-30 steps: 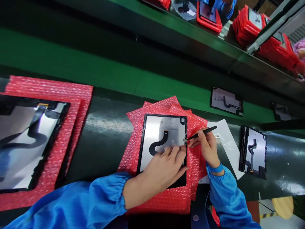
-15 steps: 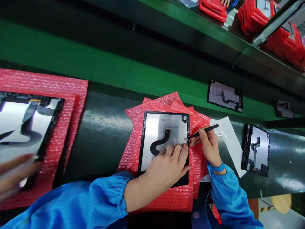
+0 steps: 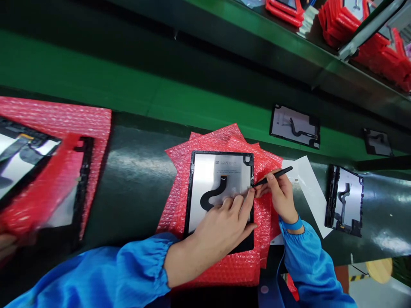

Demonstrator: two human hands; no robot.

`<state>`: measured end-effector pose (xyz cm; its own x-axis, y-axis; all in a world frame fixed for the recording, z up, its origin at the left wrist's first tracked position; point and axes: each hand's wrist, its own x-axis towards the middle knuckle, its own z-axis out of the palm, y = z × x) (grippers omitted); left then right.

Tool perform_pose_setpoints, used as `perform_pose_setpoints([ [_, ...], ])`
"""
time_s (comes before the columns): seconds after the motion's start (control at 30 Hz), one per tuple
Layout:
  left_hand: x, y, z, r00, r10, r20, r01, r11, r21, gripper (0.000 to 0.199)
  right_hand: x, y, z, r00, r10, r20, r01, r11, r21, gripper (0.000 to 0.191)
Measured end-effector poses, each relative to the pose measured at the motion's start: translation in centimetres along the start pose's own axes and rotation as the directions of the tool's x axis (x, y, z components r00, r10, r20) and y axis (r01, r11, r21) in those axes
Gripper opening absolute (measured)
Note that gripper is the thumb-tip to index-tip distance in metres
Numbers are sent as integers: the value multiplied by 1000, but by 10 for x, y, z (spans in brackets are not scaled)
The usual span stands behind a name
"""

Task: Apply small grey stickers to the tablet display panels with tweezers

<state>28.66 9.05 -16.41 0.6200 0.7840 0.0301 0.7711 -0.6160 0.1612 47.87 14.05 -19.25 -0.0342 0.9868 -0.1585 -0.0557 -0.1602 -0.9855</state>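
Observation:
A tablet screen panel point(image 3: 205, 169) lies back up in front of me, with a silver back, a black frame and a curved black flex cable point(image 3: 212, 194). It rests on a fanned stack of red bubble-wrap bags point(image 3: 221, 269). My left hand point(image 3: 221, 224) is laid across the panel's lower part, fingers stretched out, the index fingertip at the right edge. In my right hand point(image 3: 281, 194) are slim black tweezers point(image 3: 276, 176), gripped like a pen. Their tip touches the panel's right edge beside that fingertip; anything tiny under it is too small to make out.
At left, another person's hand point(image 3: 7, 246) is at a red bag point(image 3: 41, 188) between two panels. More panels lie right point(image 3: 348, 201) and behind point(image 3: 295, 126). White paper point(image 3: 310, 192) lies right of my hand. Red-wrapped stacks point(image 3: 340, 25) stand on the upper shelf.
My left index fingertip has slid slightly up to the tweezers' tip; my right hand has barely moved. At left, the other person has tilted and lifted a panel with a red bag, uncovering another beneath.

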Motion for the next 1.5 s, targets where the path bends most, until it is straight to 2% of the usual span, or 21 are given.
perform_pose_setpoints([
  [0.2, 1, -1, 1, 1000, 12, 0, -12, 1000, 5, 76, 0, 0, 0, 1000, 13, 0, -13, 1000, -7, 34],
  [0.43, 2, -1, -1, 998, 10, -63, -10, 1000, -3, 71, 0, 4, -1, 999, -27, -36, 29, 998, 58, 32],
  [0.5, 2, -2, -2, 997, 12, -72, -12, 1000, 7, 71, -1, -2, -8, 997, -52, -54, 56, 997, 61, 31],
  [0.6, 0, -5, -1, 998, -4, -58, 3, 1000, -4, 72, -9, -13, -30, 984, -120, -128, 125, 992, 35, 28],
  [0.7, -1, -9, 0, 999, -43, 9, 43, 998, -40, 74, -32, -17, -61, 955, -173, -242, 174, 985, -19, 26],
  [0.8, 0, -12, -2, 997, -68, 46, 70, 997, -39, 71, -70, -7, -88, 933, -144, -330, 128, 989, -70, 26],
  [0.97, 3, -13, -13, 998, -65, 19, 65, 998, -9, 66, -131, 21, -105, 933, -15, -361, -25, 994, -106, 28],
  [1.03, 6, -7, -15, 999, 4, -55, -3, 1000, 15, 62, -139, 29, -104, 933, 7, -359, -48, 993, -105, 29],
  [1.1, 8, 6, -13, 984, 142, -111, -140, 990, 18, 58, -136, 34, -102, 934, 0, -358, -35, 995, -92, 32],
  [1.17, 10, 23, -8, 946, 308, -103, -310, 951, -3, 57, -128, 36, -100, 935, -22, -354, -7, 997, -79, 35],
  [1.23, 13, 39, -1, 900, 434, -41, -436, 899, -33, 65, -120, 35, -99, 939, -39, -342, 12, 997, -81, 37],
  [1.33, 14, 54, 9, 848, 525, 80, -521, 851, -65, 78, -121, 32, -95, 950, -45, -309, 14, 995, -101, 34],
  [1.4, 13, 55, 11, 821, 558, 122, -555, 830, -60, 68, -131, 31, -89, 946, -38, -321, -1, 993, -118, 30],
  [1.5, 5, 50, 13, 798, 593, 106, -588, 805, -76, 45, -152, 35, -76, 939, -6, -345, -51, 986, -156, 27],
])
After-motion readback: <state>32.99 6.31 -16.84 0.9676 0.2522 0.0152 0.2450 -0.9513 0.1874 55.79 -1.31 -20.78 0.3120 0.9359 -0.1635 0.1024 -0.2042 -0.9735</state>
